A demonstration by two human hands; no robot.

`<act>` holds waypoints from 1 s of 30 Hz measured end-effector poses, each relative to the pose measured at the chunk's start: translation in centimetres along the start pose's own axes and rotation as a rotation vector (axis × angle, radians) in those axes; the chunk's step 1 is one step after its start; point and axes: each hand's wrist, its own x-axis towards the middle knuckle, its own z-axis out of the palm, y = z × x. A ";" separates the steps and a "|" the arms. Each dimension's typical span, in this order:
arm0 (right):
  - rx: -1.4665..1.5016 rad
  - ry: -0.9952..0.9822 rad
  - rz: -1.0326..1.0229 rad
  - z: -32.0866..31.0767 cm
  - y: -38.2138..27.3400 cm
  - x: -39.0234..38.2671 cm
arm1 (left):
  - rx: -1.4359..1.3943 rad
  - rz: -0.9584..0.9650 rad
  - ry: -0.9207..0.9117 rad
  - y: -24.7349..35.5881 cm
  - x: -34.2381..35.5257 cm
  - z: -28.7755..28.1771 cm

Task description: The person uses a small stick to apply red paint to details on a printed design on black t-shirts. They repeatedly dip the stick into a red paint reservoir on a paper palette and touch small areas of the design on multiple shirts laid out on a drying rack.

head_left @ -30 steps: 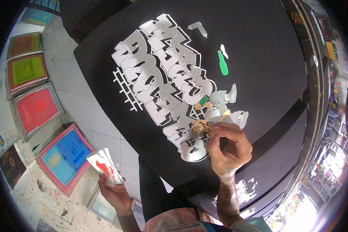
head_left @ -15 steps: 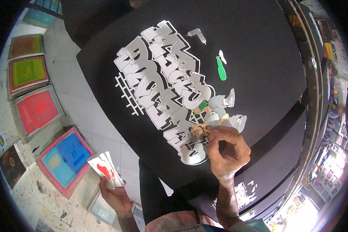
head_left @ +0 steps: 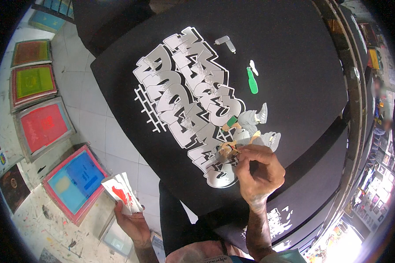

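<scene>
Black fabric lies spread out below me, bearing a grey-and-white graffiti-style lettering print. Beside the letters are a printed green bottle and a printed figure in grey trousers. My right hand is pinched, thumb against index finger, over the figure's head; something thin seems to be at its fingertips, but its kind is too small to tell. Off the fabric's lower left edge, my left hand holds a folded piece of white paper smeared with red paint.
Framed printing screens in blue, red and yellow-green line a paint-spotted surface at left. Pale floor tiles show between. Another black piece with a white print lies at lower right. A long rail runs along the right.
The view has shifted slightly, so the fabric and screens appear a little further right and lower. Both hands keep nearly the same pose; the right pinch stays over the printed figure.
</scene>
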 end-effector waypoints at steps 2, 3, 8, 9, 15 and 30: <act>-0.006 0.010 0.007 0.0 0.0 -0.1 | -0.003 -0.005 0.015 0.0 0.1 -0.3; -0.009 0.016 0.008 0.0 0.0 -0.1 | -0.006 -0.007 0.022 -0.1 0.2 -0.3; 0.032 0.026 0.029 0.0 0.0 -0.2 | 0.010 -0.001 0.029 -0.2 0.2 -0.6; 0.029 0.021 0.035 0.0 0.0 -0.2 | 0.007 -0.003 0.038 -0.2 0.2 -0.6; 0.026 0.026 0.028 0.1 -0.1 -0.1 | 0.023 0.038 0.045 -0.5 0.3 -0.5; -0.006 -0.015 0.019 -0.1 -0.1 -0.3 | 0.022 0.049 0.073 -0.5 0.2 -0.8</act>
